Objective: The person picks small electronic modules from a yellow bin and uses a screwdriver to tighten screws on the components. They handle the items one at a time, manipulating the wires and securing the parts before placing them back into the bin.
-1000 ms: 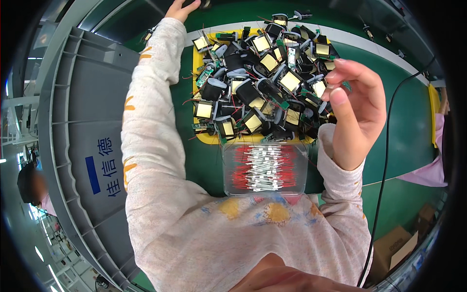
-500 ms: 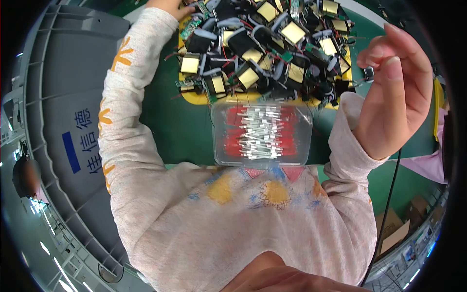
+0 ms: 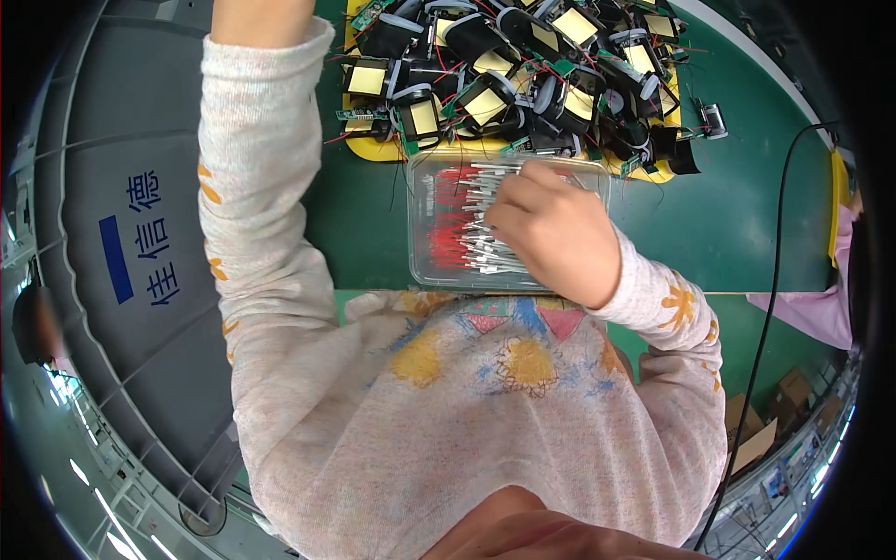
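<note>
My right hand (image 3: 553,231) is down in a clear plastic box (image 3: 417,266), over its right half. The box holds thin white pieces with red ends (image 3: 448,242), in a dense bundle. The right fingers are bent and drawn together; their tips and anything between them are hidden among the pieces. My left hand (image 3: 263,21) is cut off by the top edge, with only the wrist area showing and its fingers out of sight. Nearby lies a heap of black curved parts (image 3: 481,103) with pale yellow pads, grey rims, green circuit boards and thin red and black wires.
A yellow tray (image 3: 375,149) sits under the heap on the green table (image 3: 359,224). One small part (image 3: 713,120) lies apart at its right. A black cable (image 3: 777,243) runs down the right side. A grey plastic crate (image 3: 131,103) stands at the left; cardboard boxes (image 3: 747,434) are lower right.
My right hand has come from raised at the right into the clear box. My left hand has moved farther up, its fingers leaving view. The box and heap appear slightly higher in the picture.
</note>
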{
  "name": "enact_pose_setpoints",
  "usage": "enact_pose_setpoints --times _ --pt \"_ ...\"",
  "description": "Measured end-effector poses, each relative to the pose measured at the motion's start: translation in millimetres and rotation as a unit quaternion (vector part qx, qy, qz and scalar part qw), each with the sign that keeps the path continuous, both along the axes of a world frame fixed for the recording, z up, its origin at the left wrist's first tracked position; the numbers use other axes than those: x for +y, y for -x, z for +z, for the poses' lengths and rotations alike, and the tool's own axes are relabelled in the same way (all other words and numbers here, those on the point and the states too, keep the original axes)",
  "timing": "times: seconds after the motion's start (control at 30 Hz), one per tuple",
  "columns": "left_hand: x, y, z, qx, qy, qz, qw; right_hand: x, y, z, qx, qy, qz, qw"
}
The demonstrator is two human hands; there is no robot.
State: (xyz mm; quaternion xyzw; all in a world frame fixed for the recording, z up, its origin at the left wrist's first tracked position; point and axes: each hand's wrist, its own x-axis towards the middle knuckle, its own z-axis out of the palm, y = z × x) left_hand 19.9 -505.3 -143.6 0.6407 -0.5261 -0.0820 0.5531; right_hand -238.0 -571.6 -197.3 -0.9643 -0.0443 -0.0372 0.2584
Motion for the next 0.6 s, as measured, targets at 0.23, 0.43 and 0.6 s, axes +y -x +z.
enact_pose_setpoints --times 0.23,0.43,0.6 --pt "5.2 37.9 -1.3 0.165 -0.026 -0.113 0.980 9.4 -9.9 -11.0 0.012 0.016 0.001 1.000" --pt "11.0 55.0 1.0 0.196 -0.006 -0.134 0.971 -0.2 -7.8 -0.8 -0.038 -0.122 0.000 0.992" --pt "14.9 61.7 0.4 0.211 0.019 -0.151 0.966 -21.7 -2.1 34.8 -0.062 -0.248 -0.001 0.967"
